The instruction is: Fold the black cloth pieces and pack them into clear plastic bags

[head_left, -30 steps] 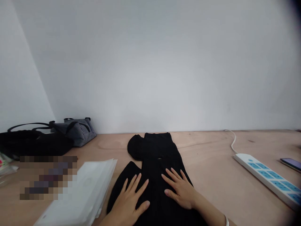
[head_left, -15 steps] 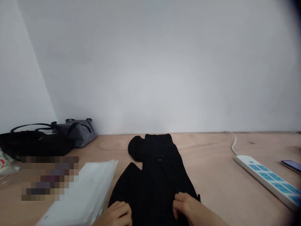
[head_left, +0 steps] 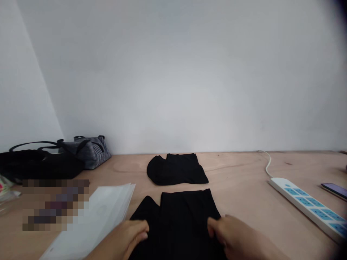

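Head view: our left hand and right hand pinch the near black cloth by its sides; drawn toward us on the table, it now sits apart from the far cloth.

The cloth at bottom centre is plain black, as is the second cloth at mid-frame above it. The desk is a pinkish tan with faint darker grain; the wall filling the upper frame is pale grey. At left, one bag is solid black, and the other bag has dark and whitish stripes with black handles. The papers at lower left are white. At right, the power strip is white with bright blue socket panels, its cord whitish, and the phone shows a greyish-purple screen.
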Motion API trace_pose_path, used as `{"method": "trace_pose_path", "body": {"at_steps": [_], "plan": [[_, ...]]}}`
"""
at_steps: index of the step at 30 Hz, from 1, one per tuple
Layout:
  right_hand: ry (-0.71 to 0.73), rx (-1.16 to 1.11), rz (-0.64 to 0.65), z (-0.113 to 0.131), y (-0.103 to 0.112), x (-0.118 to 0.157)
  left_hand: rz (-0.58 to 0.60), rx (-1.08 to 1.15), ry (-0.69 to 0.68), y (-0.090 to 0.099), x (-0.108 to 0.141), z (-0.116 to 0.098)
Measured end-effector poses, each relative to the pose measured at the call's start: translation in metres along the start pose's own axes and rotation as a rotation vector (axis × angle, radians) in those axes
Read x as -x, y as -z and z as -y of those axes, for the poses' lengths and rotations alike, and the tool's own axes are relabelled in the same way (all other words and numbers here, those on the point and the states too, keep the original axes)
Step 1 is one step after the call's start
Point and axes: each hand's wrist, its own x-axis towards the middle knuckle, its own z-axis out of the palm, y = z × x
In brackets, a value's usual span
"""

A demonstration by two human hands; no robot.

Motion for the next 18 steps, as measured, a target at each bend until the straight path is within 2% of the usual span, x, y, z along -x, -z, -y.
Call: {"method": "trace_pose_path", "body": {"at_steps": [4,7,10,12,15,18], "plan": [[-0.034,0.119,-0.102,-0.012,0.040,-0.040,-0.084,-0.199,0.049,0.015,-0.046,0.005],[-0.091,0.164,-0.125,-0.019,0.048,-0.075,-0.102,-0.348,0.141,0.013,-0.080,0.017],[-0.137,0.176,-0.165,-0.024,0.038,-0.101,-0.123,-0.405,0.187,0.003,-0.104,0.026],[-0.182,0.192,-0.229,-0.022,0.027,-0.109,-0.176,-0.438,0.194,-0.005,-0.110,0.024],[-0.226,0.219,-0.353,-0.009,0.012,-0.107,-0.278,-0.464,0.166,-0.017,-0.104,0.012],[-0.077,0.143,-0.442,0.006,-0.004,-0.094,-0.321,-0.418,0.047,-0.035,-0.090,0.003]]}}
